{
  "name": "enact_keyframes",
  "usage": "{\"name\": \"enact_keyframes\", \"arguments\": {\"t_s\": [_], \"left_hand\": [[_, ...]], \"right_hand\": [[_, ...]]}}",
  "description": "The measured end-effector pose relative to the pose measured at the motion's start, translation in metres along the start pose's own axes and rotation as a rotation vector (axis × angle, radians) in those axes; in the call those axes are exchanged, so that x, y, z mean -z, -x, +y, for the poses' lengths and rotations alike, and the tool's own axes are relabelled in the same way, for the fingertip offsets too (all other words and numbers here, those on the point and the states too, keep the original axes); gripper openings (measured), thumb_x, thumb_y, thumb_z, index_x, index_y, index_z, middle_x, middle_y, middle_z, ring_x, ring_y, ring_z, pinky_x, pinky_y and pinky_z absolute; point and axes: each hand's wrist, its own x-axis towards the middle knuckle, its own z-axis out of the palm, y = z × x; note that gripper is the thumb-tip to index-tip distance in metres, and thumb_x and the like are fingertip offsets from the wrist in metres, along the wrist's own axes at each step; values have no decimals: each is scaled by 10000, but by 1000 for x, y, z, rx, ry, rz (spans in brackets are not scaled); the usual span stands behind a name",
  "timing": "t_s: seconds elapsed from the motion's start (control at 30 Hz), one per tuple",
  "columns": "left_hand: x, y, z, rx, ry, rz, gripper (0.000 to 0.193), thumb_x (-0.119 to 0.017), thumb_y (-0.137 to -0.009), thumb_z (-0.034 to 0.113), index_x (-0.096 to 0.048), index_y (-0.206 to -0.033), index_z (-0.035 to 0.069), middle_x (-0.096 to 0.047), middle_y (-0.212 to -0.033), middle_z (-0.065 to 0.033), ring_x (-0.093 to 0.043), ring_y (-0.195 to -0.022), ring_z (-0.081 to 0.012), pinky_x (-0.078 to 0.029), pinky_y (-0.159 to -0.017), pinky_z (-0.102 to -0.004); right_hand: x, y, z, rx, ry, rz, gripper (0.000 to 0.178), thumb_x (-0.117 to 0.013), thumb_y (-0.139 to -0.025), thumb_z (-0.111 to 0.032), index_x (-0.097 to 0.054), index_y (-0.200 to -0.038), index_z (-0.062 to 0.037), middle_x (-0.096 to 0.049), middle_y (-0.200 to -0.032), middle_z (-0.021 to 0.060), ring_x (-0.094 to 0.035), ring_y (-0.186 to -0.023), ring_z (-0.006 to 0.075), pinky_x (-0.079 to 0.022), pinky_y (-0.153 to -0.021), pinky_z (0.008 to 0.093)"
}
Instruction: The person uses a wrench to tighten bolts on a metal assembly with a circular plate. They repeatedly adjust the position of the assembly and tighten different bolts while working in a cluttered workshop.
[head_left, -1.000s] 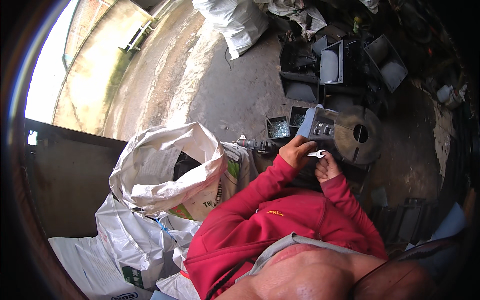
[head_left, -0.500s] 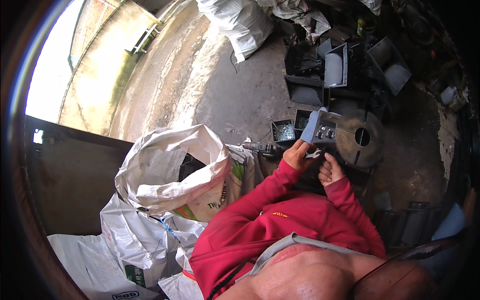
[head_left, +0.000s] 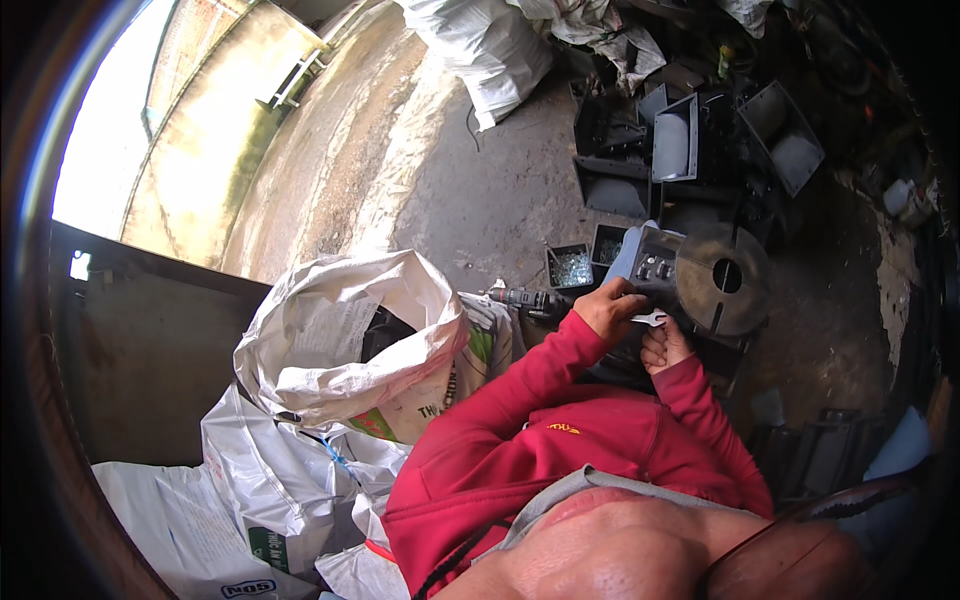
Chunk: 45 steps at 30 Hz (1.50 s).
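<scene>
My left hand is closed around an open-end wrench, whose bright jaw points right. Just right of it, my right hand is closed with its thumb and fingertips at the wrench's jaw. Whatever its fingers hold is too small and dark to make out. Both hands are at the near edge of a dark machine with a round, slotted metal disc that has a hole in its centre. Beside the disc lies a dark plate carrying several small metal parts.
Two small trays, one with shiny fasteners, sit beyond my left hand near a power drill. An open white sack stands at left. Dark metal housings are piled farther off, near a full white sack.
The wrench and my left hand have shifted slightly right, so the wrench's jaw now meets my right hand's fingertips. My right hand has moved slightly downward.
</scene>
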Motion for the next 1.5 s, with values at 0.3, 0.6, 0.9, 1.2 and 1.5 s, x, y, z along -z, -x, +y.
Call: {"name": "enact_keyframes", "arguments": {"t_s": [0.3,0.6,0.9,1.2,1.5], "left_hand": [[-4,7,-7,94,-35,-56,255,-727,-661,96,-642,-901,96,-590,-804,-63,-619,-691,-266,-503,-596,-343],[-12,5,-8,45,-60,94,233,-794,-680,116,-643,-849,61,-606,-728,-67,-613,-606,-230,-486,-539,-314],[6,-11,-16,16,206,-118,141,-665,-794,92,-650,-926,44,-607,-743,-63,-598,-601,-190,-470,-540,-290],[17,98,-4,902,607,-372,261,-573,-936,245,-629,-987,-5,-598,-700,-36,-540,-582,-74,-411,-512,-206],[2,57,24,964,1312,-556,265,-525,-955,237,-538,-1081,4,-634,-722,-89,-567,-503,-125,-445,-474,-212]], "right_hand": [[1,-4,1,-9,19,-16,230,-639,-866,-241,-468,-731,-169,-266,-470,-69,-227,-353,59,-194,-320,209],[1,-1,3,5,-13,12,323,-689,-825,-186,-403,-677,-200,-284,-485,-84,-218,-365,42,-175,-340,207],[10,-9,3,-34,-22,-42,345,-609,-894,-245,-382,-643,-177,-272,-477,-71,-219,-358,42,-181,-328,206],[9,-8,1,-36,-31,-60,409,-610,-890,-238,-329,-597,-185,-259,-467,-69,-203,-353,45,-171,-331,211],[3,-7,2,21,61,9,463,-568,-878,-292,-283,-529,-182,-248,-445,-61,-188,-353,51,-164,-339,218]]}}
